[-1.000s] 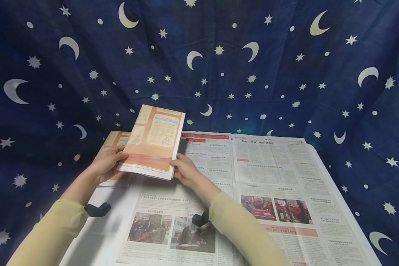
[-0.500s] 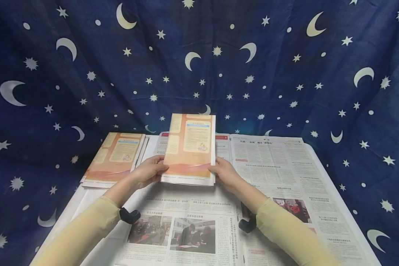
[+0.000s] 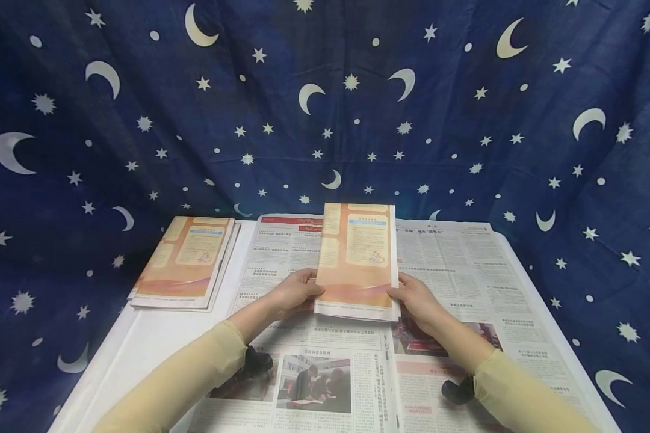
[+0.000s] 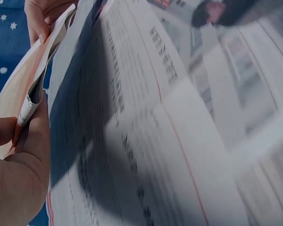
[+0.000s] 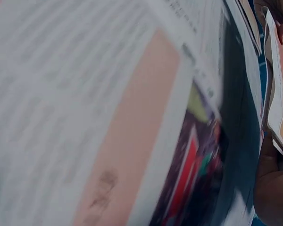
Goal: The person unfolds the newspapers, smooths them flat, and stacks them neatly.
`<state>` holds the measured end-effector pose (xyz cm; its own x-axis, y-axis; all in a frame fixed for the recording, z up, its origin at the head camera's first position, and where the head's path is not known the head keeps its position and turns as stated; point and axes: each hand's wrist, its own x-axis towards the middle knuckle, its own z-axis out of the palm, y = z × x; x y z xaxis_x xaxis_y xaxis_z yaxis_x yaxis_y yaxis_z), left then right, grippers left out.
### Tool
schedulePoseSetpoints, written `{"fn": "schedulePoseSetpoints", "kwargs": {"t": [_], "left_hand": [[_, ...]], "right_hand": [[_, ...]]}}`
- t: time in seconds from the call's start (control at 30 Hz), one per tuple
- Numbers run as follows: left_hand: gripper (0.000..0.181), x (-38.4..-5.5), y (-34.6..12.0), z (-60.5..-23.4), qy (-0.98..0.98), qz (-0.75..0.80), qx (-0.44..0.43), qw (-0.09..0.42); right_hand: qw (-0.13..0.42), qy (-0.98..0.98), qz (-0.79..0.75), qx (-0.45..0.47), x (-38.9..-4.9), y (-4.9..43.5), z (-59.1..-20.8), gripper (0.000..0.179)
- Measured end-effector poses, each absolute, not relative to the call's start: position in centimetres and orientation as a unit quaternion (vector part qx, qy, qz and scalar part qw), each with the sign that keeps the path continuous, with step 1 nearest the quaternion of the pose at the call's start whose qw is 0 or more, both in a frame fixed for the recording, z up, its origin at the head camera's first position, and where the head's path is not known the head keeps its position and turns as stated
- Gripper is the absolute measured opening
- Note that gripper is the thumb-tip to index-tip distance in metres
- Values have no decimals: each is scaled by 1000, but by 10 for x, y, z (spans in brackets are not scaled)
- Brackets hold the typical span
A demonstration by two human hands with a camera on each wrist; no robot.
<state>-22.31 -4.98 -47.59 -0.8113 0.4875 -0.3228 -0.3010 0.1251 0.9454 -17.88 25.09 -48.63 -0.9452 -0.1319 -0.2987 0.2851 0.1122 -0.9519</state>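
Both my hands hold a folded newspaper [image 3: 357,258] with an orange and cream printed page on top, raised above the spread-out newspaper sheet [image 3: 330,337]. My left hand [image 3: 292,293] pinches its left edge near the lower corner, thumb on top. At the opposite edge, my right hand [image 3: 419,300] grips it the same way. In the left wrist view the folded edge [image 4: 30,106] shows between thumb and fingers. The right wrist view catches the loose layers [image 5: 276,89] at the other side, partly cut off by the frame.
A stack of similar folded newspapers [image 3: 184,261] lies at the left on the white tabletop [image 3: 157,349]. The spread sheet covers the middle and right of the table. Behind hangs a dark blue curtain [image 3: 281,108] with moons and stars.
Both hands have carried the folded newspaper rightward and lower, from above the left stack to over the middle of the spread sheet. It has turned straighter, and the left stack is now uncovered.
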Motion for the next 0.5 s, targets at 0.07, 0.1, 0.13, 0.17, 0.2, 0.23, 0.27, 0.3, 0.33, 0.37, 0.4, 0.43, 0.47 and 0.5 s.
{"fn": "schedulePoseSetpoints", "kwargs": {"t": [0.07, 0.1, 0.13, 0.17, 0.2, 0.23, 0.27, 0.3, 0.33, 0.37, 0.4, 0.43, 0.47, 0.5], "left_hand": [[50, -222, -41, -478, 689, 654, 71, 304], [50, -222, -37, -480, 688, 653, 72, 307], [50, -222, -33, -481, 687, 652, 73, 310], [50, -221, -29, -482, 688, 651, 75, 312], [50, -221, -26, -484, 689, 649, 76, 313], [49, -221, -22, -485, 686, 651, 77, 316], [49, -220, -19, -486, 683, 653, 75, 319], [48, -220, -16, -487, 682, 653, 75, 320], [48, -219, -13, -489, 681, 655, 77, 320], [47, -218, -11, -490, 679, 655, 75, 321], [46, -217, -8, -491, 678, 656, 74, 323], [45, -216, -6, -492, 676, 657, 73, 326], [45, -215, -4, -493, 676, 657, 72, 326], [44, -214, -2, -494, 676, 657, 72, 326]], "right_hand": [[158, 735, -657, 57, -175, 259, -487, 59], [157, 740, -651, 61, -174, 263, -487, 59], [156, 744, -646, 65, -172, 267, -488, 59], [154, 748, -642, 69, -171, 270, -488, 59], [151, 753, -637, 73, -170, 274, -489, 60], [149, 756, -632, 77, -170, 277, -490, 60], [147, 760, -628, 80, -169, 280, -491, 60], [146, 763, -624, 81, -168, 283, -492, 60], [146, 764, -623, 84, -168, 286, -493, 59], [146, 765, -621, 87, -167, 288, -494, 58], [147, 766, -619, 89, -166, 290, -495, 57], [148, 767, -617, 92, -166, 292, -495, 57], [149, 768, -616, 92, -165, 293, -495, 57], [150, 769, -615, 94, -164, 295, -496, 57]]}}
